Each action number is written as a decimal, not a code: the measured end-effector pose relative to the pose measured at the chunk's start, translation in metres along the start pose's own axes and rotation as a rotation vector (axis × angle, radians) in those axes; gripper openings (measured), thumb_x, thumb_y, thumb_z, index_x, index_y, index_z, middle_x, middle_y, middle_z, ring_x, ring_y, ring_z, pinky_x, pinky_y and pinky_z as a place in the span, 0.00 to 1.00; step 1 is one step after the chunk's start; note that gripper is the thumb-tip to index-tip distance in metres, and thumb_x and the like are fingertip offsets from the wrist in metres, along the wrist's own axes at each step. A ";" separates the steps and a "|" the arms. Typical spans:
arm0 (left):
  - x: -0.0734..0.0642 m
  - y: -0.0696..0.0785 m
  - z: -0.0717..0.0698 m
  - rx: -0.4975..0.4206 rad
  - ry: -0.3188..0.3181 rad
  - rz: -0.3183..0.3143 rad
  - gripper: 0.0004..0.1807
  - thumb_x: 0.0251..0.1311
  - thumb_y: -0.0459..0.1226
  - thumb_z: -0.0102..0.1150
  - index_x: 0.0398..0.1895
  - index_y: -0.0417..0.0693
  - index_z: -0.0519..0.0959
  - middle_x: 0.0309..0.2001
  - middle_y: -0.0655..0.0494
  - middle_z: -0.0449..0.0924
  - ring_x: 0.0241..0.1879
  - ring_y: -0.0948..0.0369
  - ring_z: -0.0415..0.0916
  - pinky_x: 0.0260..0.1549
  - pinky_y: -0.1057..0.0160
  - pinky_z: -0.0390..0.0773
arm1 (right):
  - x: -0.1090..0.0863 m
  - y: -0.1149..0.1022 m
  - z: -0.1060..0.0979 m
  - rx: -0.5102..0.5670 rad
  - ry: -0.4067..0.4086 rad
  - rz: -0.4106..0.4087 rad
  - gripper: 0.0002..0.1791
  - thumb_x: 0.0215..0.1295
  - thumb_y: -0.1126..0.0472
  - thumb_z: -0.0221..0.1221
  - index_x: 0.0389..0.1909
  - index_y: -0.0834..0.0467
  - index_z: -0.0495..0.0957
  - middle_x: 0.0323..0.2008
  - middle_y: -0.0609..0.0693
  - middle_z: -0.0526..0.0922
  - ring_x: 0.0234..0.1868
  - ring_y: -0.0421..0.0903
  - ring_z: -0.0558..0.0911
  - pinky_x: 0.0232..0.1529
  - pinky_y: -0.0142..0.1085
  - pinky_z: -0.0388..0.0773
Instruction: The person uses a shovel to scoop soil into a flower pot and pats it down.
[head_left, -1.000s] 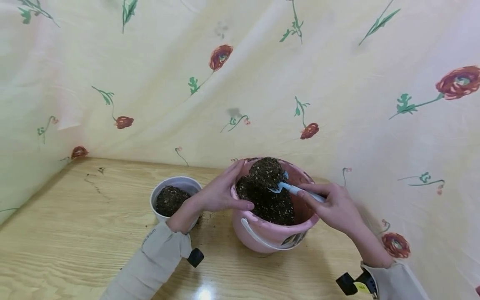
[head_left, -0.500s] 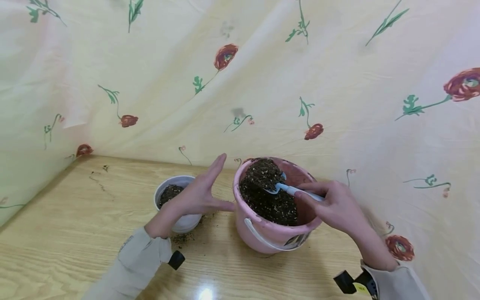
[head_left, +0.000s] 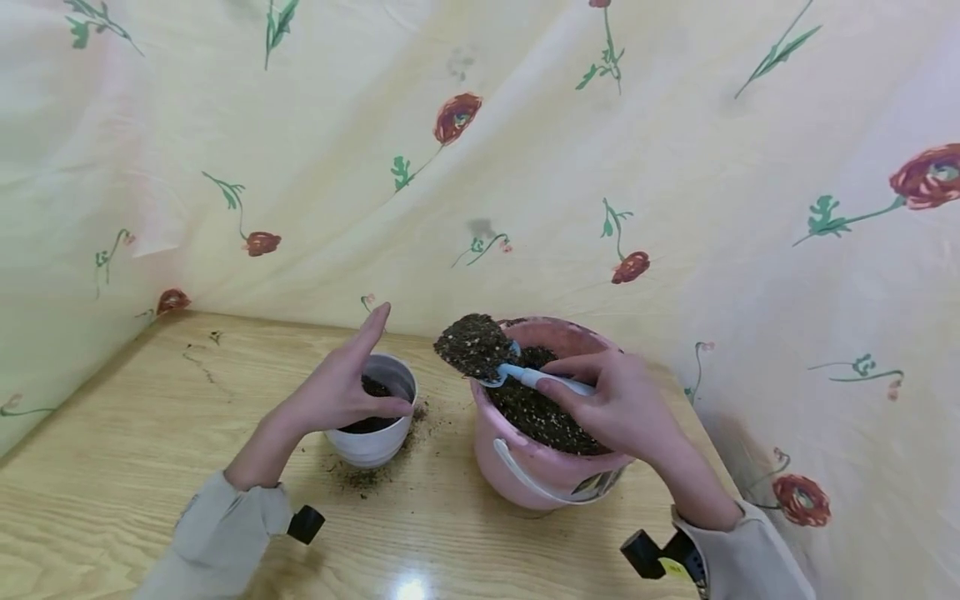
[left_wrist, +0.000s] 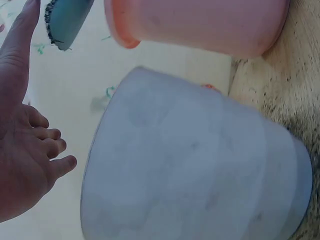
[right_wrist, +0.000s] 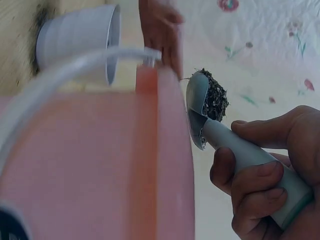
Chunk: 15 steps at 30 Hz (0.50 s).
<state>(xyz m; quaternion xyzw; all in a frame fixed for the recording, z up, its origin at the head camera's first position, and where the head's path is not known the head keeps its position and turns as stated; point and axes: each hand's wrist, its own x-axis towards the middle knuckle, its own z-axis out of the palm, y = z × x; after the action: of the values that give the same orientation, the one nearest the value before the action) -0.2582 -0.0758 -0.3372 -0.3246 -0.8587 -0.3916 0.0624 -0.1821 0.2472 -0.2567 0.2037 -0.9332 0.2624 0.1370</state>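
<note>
My right hand (head_left: pixel 618 404) grips the handle of a light blue trowel (head_left: pixel 522 374), fingers wrapped around it in the right wrist view. Dark potting soil (head_left: pixel 471 343) is heaped on the blade, held above the left rim of a pink bucket (head_left: pixel 510 471). More soil (head_left: pixel 536 417) lies inside that bucket. Over a white plant pot (head_left: pixel 371 448) hovers my left hand (head_left: pixel 333 392), thumb and fingers spread, holding nothing. The left wrist view shows this hand apart from the pot's wall (left_wrist: pixel 190 160). Soil (head_left: pixel 371 408) inside the pot is partly hidden by the hand.
Spilled soil crumbs (head_left: pixel 360 482) lie around the pot on the wooden table (head_left: pixel 187 467). A flower-patterned cloth (head_left: pixel 322 167) hangs behind and along both sides. The bucket's white carrying handle (head_left: pixel 517 475) hangs down its front.
My left hand has let go of the bucket's rim and moved left to the white pot. The right hand has carried the loaded trowel left, from inside the bucket to over its rim.
</note>
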 end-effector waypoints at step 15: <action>-0.028 -0.030 -0.021 -0.015 0.011 -0.090 0.69 0.42 0.53 0.76 0.77 0.61 0.31 0.77 0.53 0.32 0.75 0.46 0.36 0.66 0.35 0.50 | 0.023 -0.050 0.047 0.156 -0.089 -0.010 0.10 0.66 0.55 0.61 0.40 0.54 0.87 0.09 0.39 0.73 0.07 0.35 0.62 0.14 0.29 0.61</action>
<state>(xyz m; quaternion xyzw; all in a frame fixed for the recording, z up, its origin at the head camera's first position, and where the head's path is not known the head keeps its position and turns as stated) -0.2572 -0.1197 -0.3519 -0.2842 -0.8690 -0.4023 0.0471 -0.1872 0.1757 -0.2657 0.2298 -0.9141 0.3243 0.0803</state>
